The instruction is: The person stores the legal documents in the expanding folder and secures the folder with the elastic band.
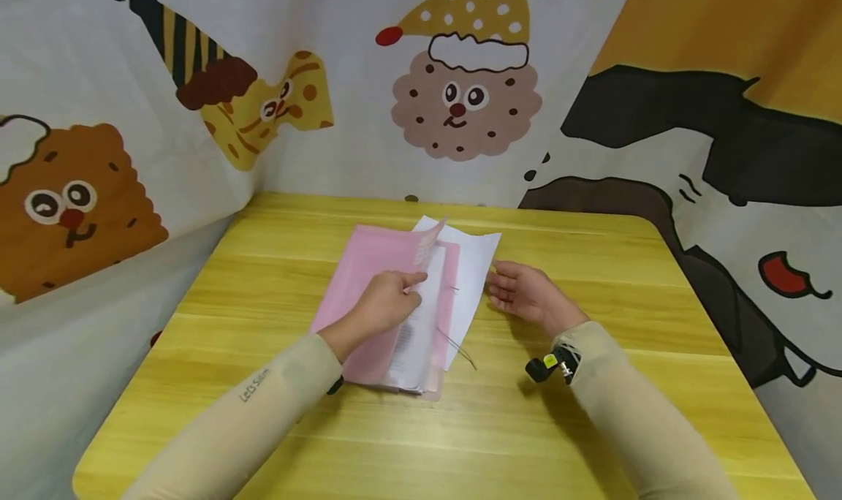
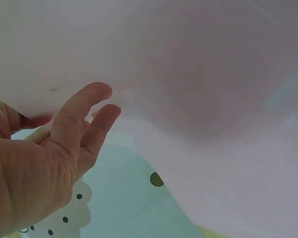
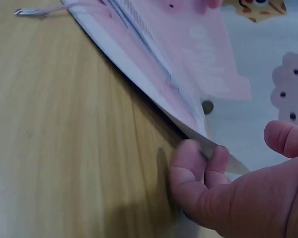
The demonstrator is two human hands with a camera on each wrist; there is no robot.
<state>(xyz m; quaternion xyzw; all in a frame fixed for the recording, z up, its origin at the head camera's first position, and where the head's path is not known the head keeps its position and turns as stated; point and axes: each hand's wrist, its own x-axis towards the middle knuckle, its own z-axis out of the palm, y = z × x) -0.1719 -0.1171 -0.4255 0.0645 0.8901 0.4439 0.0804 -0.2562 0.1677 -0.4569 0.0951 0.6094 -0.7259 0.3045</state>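
Note:
A pink folder (image 1: 375, 266) lies with its front cover partly raised over printed white papers (image 1: 421, 324). My left hand (image 1: 388, 299) pinches the cover's free edge; in the left wrist view, the pink cover (image 2: 213, 163) fills most of the picture beside the fingers. A white sheet (image 1: 479, 266) sticks out from under the folder on the right. My right hand (image 1: 526, 292) touches that sheet's right edge with relaxed fingers, and in the right wrist view the thumb (image 3: 285, 139) stands apart from it. A thin strip (image 1: 460, 352) with a metal tip extends from the folder.
The folder rests on a yellow wood-grain table (image 1: 263, 266). Behind and beside the table hangs a white cloth (image 1: 355, 156) with cartoon food prints. A small black device (image 1: 542, 368) is worn at the right wrist.

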